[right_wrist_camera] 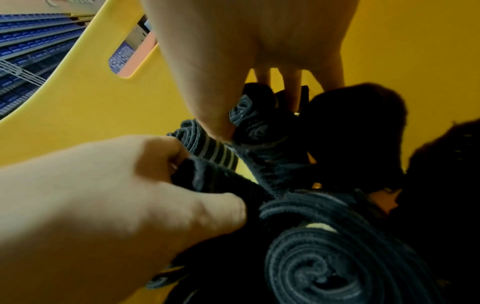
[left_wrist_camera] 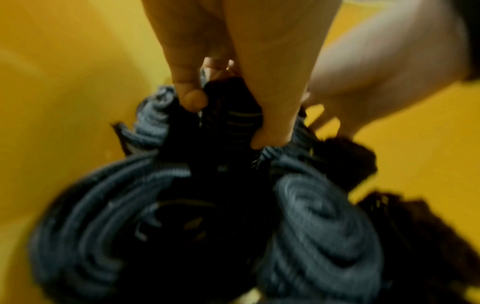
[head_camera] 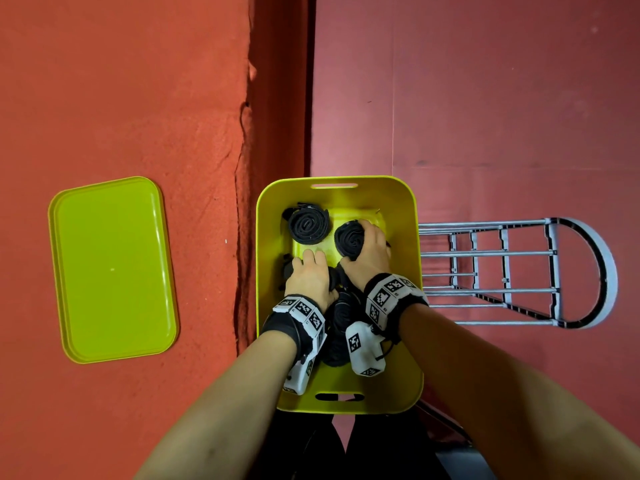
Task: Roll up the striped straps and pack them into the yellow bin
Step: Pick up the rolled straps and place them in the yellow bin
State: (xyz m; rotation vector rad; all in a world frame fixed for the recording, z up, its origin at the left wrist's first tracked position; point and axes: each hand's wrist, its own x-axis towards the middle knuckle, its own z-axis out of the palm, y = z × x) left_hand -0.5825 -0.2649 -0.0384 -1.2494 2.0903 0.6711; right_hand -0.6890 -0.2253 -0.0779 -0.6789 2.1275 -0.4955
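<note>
**Seating Rolled Straps in the Bin**

Left hand (head_camera: 309,276) fingers (left_wrist_camera: 191,98) pinch a strap roll (left_wrist_camera: 228,123) inside the yellow bin (head_camera: 268,237). Beyond, right hand (head_camera: 371,249) curls around another roll (head_camera: 349,239). Soft, light webbing likely uncoils; grip across the rim.

One bin (head_camera: 266,220), one lid (head_camera: 114,268).

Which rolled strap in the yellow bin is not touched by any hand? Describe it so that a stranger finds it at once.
Start at the yellow bin, right of the flat yellow-green lid. Look to the bin's far left corner, near the handle slot. The free roll lies there flat, spiral up, while the right hand grips the roll beside it and the left hand grips another.
</note>
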